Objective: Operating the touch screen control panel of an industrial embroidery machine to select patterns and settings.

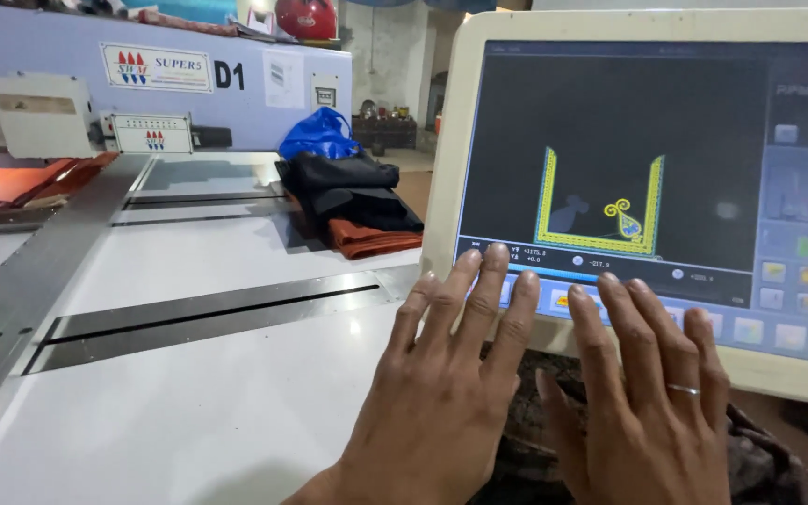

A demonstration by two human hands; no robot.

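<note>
White machine bed [189, 402] alongside; I keep left hand [441, 393] and right hand [647, 402] flat, fingers spread, empty, fingertips light on touchscreen panel [647, 168] button row.

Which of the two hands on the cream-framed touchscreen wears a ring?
The right hand: a thin silver band circles one finger, while the left hand is bare.

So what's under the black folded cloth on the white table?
Under the black cloth an orange-red folded fabric sticks out at the front, resting on the white table. How far it runs beneath is covered. A blue bag sits behind.
</note>
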